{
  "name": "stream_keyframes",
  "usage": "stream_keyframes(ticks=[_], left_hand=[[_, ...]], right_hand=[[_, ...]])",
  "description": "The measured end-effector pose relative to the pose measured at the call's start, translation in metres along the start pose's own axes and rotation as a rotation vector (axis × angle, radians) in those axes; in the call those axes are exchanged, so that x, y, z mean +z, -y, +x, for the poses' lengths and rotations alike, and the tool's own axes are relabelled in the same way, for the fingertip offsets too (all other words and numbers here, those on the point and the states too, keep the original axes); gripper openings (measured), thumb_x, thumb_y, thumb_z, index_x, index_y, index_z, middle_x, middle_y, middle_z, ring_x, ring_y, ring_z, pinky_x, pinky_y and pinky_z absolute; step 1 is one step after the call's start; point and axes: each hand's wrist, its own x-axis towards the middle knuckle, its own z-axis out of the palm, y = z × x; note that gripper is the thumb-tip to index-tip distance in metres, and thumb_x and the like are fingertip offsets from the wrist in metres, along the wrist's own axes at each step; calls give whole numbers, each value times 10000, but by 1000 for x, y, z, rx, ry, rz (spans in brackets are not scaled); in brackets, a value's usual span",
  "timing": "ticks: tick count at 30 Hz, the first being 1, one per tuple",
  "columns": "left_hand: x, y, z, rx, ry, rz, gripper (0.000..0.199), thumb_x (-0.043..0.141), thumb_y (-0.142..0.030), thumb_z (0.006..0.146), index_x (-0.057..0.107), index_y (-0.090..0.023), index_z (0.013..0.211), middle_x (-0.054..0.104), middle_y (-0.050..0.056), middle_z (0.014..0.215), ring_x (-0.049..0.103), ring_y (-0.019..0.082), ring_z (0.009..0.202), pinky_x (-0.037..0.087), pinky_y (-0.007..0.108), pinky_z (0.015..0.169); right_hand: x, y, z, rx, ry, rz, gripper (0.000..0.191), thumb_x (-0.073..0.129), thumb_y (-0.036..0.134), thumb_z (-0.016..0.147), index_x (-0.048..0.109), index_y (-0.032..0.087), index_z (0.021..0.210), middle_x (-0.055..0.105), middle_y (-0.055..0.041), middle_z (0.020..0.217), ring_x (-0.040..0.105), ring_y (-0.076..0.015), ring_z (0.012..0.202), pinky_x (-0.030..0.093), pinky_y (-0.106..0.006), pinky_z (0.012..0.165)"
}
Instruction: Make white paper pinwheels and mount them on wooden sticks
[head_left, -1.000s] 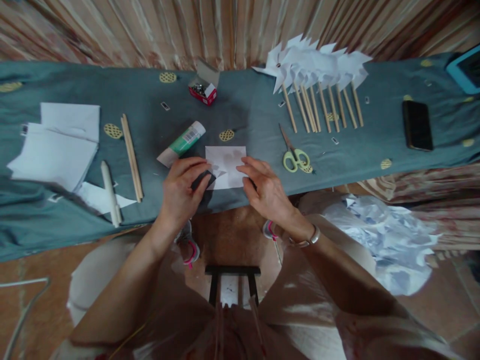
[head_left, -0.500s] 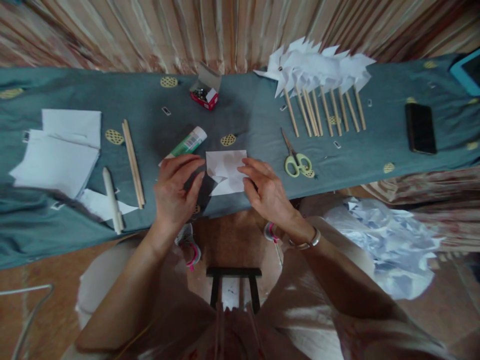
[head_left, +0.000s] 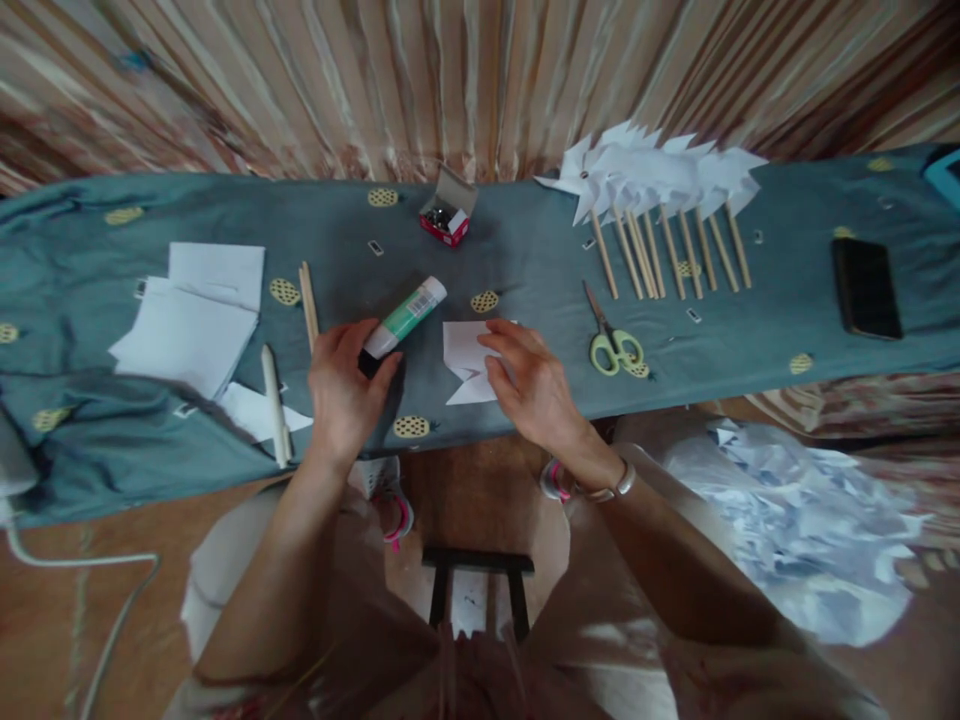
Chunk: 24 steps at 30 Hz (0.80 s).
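The glue stick (head_left: 409, 318), green with white ends, lies slanted by my left hand (head_left: 346, 385). The fingers and thumb of that hand close round its near end, and the fingertips are partly hidden. A white piece of paper (head_left: 463, 350) with a notch cut in its left side lies flat on the cloth. Over its right part is my right hand (head_left: 529, 375), fingers loosely bent and apart. Whether its fingertips press on the paper is hard to see. To the right of that hand rest green-handled scissors (head_left: 613, 345).
A row of white paper pinwheels (head_left: 660, 175) on wooden sticks lies at the back right. An open red box (head_left: 448, 230) of small metal pieces stands behind. At left are stacked papers (head_left: 191, 325), wooden sticks (head_left: 308, 300) and a white pen-like tool (head_left: 274, 405). A phone (head_left: 868, 288) lies far right.
My left hand has come round the near end of the glue stick, which now shows more. My right hand has slid left over the paper. The view has shifted.
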Motion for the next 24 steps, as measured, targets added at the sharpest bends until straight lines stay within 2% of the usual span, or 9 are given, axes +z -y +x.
stream_keyframes(ticks=[4, 8, 11, 14, 18, 21, 24], left_hand=[[-2, -3, 4, -50, -20, -56, 269, 616, -382, 846, 699, -207, 1032, 684, 100, 1023, 638, 289, 998, 503, 435, 909], [-5, -15, 3, -142, -45, -225, 315, 642, -420, 823, 717, -188, 1023, 706, 77, 973, 650, 237, 900, 514, 381, 850], [-4, -28, 1, -267, -41, -518, 391, 698, -464, 780, 713, -174, 1041, 719, 69, 969, 659, 200, 851, 525, 327, 796], [-2, -43, -1, -380, -15, -835, 442, 786, -474, 700, 720, -163, 1007, 741, 73, 946, 677, 196, 849, 543, 315, 790], [1, -62, -4, -454, 138, -1074, 420, 854, -450, 630, 748, -175, 930, 757, 54, 898, 692, 190, 818, 560, 324, 805], [1, -69, -6, -481, 199, -1104, 444, 872, -468, 603, 755, -168, 909, 759, 56, 862, 699, 199, 801, 566, 337, 806], [1, -68, -7, -467, 208, -1061, 458, 848, -497, 631, 751, -166, 932, 760, 66, 874, 703, 212, 814, 569, 349, 799]], right_hand=[[7, 4, 6, -3, -6, 40, 288, 472, 240, 942, 675, 171, 1136, 669, -133, 1267, 611, -246, 1179, 498, -455, 1037], [12, 10, 11, 43, -16, 152, 265, 498, 273, 937, 685, 195, 1109, 689, -116, 1242, 623, -246, 1176, 489, -451, 1035], [13, 17, 15, 225, -5, 344, 255, 569, 376, 911, 704, 217, 1059, 731, -89, 1139, 673, -235, 1051, 543, -406, 912], [13, 23, 19, 438, 30, 684, 338, 701, 506, 799, 722, 220, 977, 750, -62, 1010, 688, -203, 878, 553, -363, 813], [10, 29, 25, 587, 73, 1155, 375, 825, 529, 640, 715, 226, 832, 726, 2, 826, 651, -153, 770, 536, -327, 799], [7, 30, 26, 680, 52, 1249, 361, 856, 490, 600, 699, 216, 774, 692, 28, 733, 601, -122, 677, 521, -293, 716], [1, 26, 27, 706, -34, 1182, 357, 843, 502, 611, 660, 208, 698, 651, 37, 665, 552, -101, 607, 482, -256, 607]])
